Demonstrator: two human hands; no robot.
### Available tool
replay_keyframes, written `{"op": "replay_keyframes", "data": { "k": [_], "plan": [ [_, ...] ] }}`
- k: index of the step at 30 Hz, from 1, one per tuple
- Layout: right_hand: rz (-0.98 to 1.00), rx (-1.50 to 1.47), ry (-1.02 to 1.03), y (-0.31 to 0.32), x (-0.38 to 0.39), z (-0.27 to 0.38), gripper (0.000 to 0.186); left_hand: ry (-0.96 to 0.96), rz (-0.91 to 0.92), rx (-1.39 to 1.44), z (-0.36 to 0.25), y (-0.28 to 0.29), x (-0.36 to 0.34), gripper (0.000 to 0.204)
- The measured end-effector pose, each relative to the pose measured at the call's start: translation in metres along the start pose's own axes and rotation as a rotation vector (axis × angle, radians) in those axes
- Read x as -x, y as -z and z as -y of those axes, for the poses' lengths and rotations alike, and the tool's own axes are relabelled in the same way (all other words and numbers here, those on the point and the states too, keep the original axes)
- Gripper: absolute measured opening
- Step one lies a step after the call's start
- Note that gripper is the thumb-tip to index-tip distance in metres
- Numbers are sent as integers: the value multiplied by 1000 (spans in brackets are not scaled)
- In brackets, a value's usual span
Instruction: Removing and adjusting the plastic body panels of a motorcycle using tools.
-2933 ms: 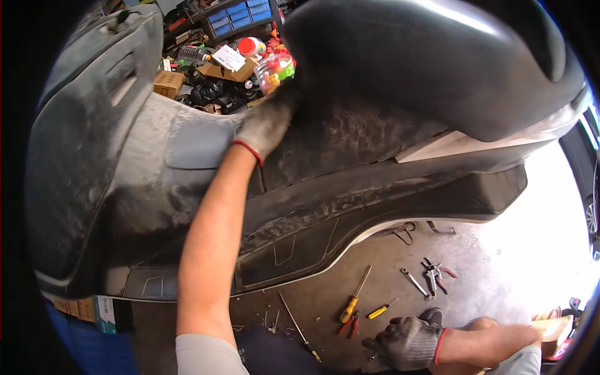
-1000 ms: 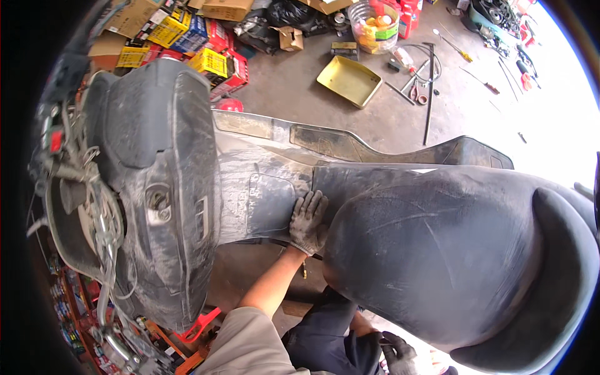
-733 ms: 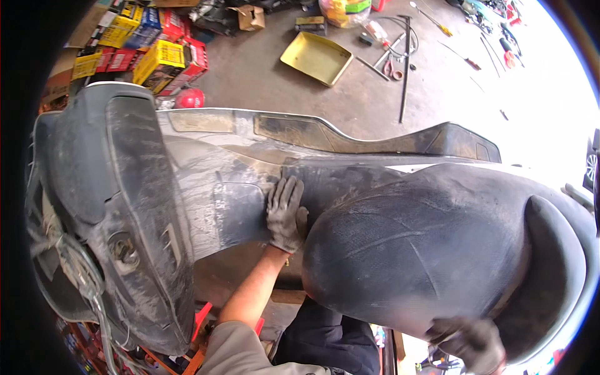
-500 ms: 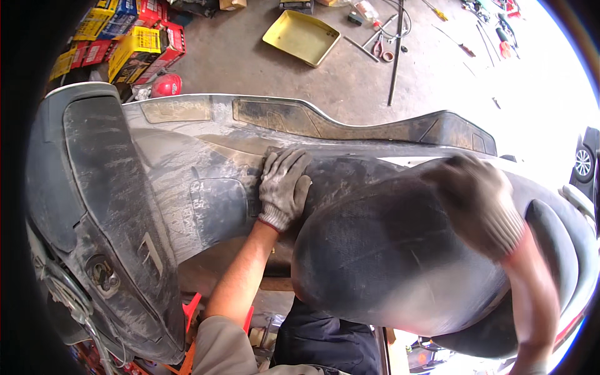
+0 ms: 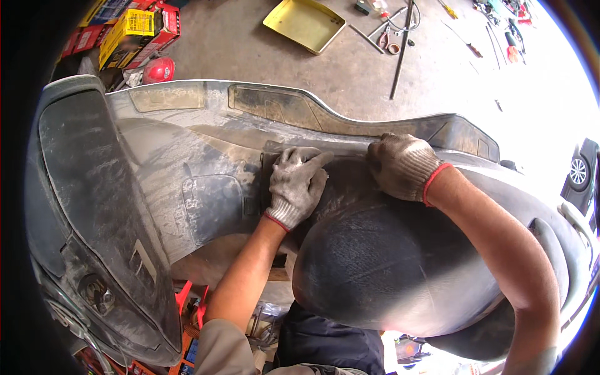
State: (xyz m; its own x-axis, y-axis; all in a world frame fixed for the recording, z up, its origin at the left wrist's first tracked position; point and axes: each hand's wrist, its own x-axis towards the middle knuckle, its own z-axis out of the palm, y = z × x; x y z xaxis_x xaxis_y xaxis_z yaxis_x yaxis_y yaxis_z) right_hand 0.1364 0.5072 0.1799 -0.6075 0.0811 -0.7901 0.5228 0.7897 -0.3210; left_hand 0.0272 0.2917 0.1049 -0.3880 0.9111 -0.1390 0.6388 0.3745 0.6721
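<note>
My left hand, in a dirty grey knit glove, rests on the dark centre panel in front of the seat, fingers bent but apart. Farther right, my gloved right hand curls its fingers at the far side of the panel beside the seat; what its fingertips hold, if anything, is hidden. The dusty black scooter seat lies beneath my right forearm. Left of my hands are the grey footboard and the dark front fairing, whose key lock faces up.
On the concrete beyond the scooter lie a yellow tray, pliers, a long metal bar and screwdrivers. Boxes pile at far left beside a red round object. A car wheel shows at far right.
My right hand rose from low on the right, crossed the seat and now sits at the panel's far side. My left hand stayed on the centre panel, shifting slightly as my view moved.
</note>
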Motion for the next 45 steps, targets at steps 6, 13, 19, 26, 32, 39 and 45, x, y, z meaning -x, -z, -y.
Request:
{"op": "replay_keyframes", "data": {
  "k": [6,13,19,26,32,39,45],
  "plan": [
    [38,41,-18,3,1,1,33,9,13,22,-7,-2,-3,34],
    [45,-71,-103,1,-5,6,39,60,19,6,-14,-4,-2,34],
    [-4,-30,-53,-9,-14,0,39,76,82,-112,-19,-2,-15,38],
    [-59,-5,2,-21,-18,-9,35,102,121,-37,-17,-11,-29,23],
    [-77,-14,37,-21,-17,-13,30,102,97,-34,-19,-15,-36,16],
    [31,-68,-8,-3,-10,-6,33,201,145,-85,-28,-16,-46,10],
    [91,-10,-12,-1,-13,-1,34,242,187,-168,-35,-17,-53,12]
  ]
}}
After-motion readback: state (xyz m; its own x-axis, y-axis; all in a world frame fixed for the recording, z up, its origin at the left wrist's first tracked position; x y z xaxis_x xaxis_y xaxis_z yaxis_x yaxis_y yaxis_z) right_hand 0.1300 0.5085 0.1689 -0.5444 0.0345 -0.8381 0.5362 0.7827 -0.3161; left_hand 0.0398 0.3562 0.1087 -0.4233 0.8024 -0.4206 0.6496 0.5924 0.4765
